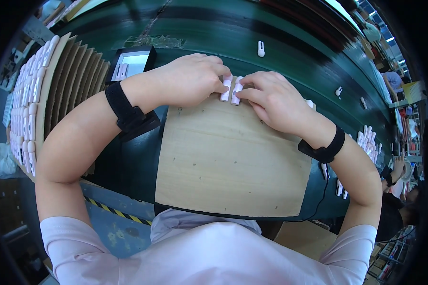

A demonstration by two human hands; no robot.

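Head view, and here are two pale pink pieces side by side at the far edge of the cardboard sheet, a narrow gap between them! The left piece (225, 90) has the left hand (192, 80) on it, thumb and fingers clamped in a firm grip. Across the gap, the right piece (236, 95) gets the same from the right hand (279, 100), that grip pinched together on it too. Any lettering on the pair is too small to read. Beneath them, the cardboard sheet (233, 156) shows small dark marks; whether any is writing, I can't tell.

Out to the left, a dark open box (149, 59) with a pale lining holds another pink piece (121, 72), and near it rise the stacked cardboard sheets (64, 80), the outer one covered by rows of pink pieces (27, 114), some with dark ovals, any print illegible from here. Beyond the hands, on the green desk (295, 59), lies a lone white piece (261, 50). Over on the right, a cluster of pale pieces (367, 142) sits past the forearm, with a co-worker (395, 209) at the rim.
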